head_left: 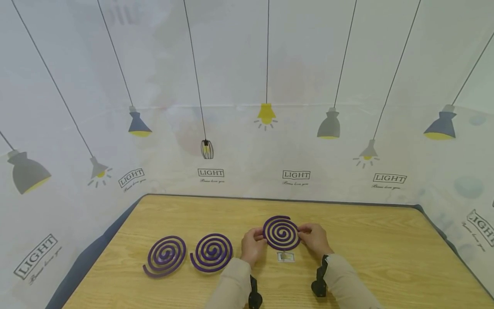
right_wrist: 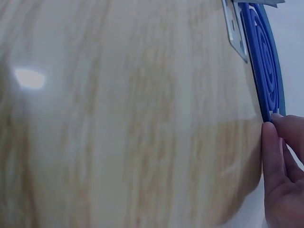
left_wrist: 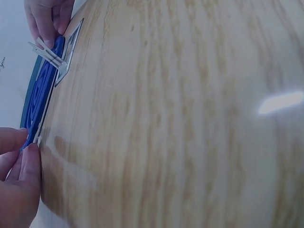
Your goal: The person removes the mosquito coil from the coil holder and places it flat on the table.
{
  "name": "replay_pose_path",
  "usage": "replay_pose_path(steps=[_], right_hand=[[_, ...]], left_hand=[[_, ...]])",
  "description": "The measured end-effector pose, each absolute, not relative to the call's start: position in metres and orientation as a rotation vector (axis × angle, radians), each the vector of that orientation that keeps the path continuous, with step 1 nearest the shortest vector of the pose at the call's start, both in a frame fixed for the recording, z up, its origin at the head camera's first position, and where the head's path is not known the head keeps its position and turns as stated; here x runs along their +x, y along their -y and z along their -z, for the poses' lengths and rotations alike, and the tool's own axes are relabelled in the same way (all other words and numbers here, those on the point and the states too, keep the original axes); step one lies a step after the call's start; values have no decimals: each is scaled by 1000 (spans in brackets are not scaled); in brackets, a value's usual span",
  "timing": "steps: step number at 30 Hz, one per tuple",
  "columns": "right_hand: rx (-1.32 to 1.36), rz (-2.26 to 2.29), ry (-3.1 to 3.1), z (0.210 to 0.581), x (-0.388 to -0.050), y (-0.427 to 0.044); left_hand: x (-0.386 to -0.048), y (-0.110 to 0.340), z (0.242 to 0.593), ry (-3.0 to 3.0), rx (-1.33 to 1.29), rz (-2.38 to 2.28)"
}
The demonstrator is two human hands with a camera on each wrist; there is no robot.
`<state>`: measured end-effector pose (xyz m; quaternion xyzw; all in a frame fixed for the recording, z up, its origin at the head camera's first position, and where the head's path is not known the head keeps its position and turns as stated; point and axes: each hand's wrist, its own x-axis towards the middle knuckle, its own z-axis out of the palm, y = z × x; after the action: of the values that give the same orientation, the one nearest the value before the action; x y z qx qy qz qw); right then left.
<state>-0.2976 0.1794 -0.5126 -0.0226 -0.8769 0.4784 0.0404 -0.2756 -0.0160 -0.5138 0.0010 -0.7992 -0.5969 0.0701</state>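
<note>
A purple spiral coil is held at its two sides, the left hand pinching its left edge and the right hand its right edge. In the left wrist view the coil looks blue and lies low over the table, between the left hand and the other hand. Just in front of it stands a small metal stand with a flat base and a raised prong. The right wrist view shows the right hand pinching the coil's rim between thumb and fingers.
Two more purple coils lie left of the hands on the wooden table: one at the far left, one nearer. A white curtain printed with lamps stands behind the table and at its sides.
</note>
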Motion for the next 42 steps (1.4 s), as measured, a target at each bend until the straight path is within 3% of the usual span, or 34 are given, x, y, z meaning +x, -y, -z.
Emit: replay_pose_path(steps=[32,42], right_hand=[[-158,-1711,2618,511,-296,-181],[-162,-1745,2580,510,-289,-181]], left_hand=[[-274,9,522,2301,192,1943],[-268,10,520,2197,124,1980]])
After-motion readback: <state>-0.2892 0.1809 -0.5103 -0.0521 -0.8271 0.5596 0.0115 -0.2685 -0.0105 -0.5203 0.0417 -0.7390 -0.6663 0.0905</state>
